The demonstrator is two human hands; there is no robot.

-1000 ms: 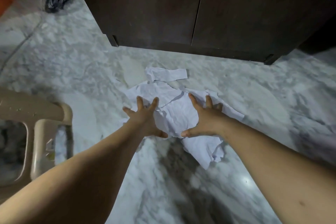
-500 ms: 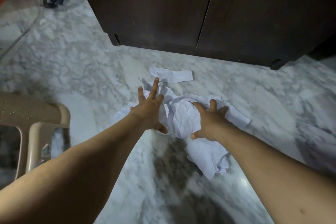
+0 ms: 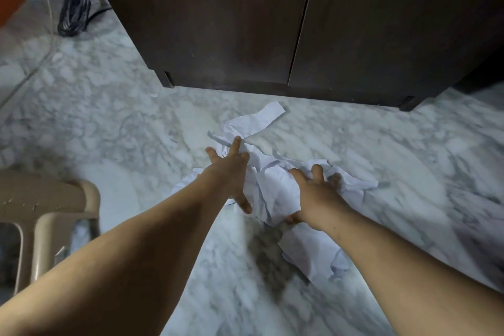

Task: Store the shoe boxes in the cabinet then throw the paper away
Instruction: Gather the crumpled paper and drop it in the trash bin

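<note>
- Head camera showed your left hand spread, fingers straight on the crumpled white tissue paper, and your right hand spread too, pressing its other side.
- That paper lay on the grey marble floor, near the closed dark brown wooden cabinet.
- No shoe boxes showed, so you were probably on the paper step.
- Next you needed to bunch the sheets together, catching the loose strip nearest the cabinet.
</note>
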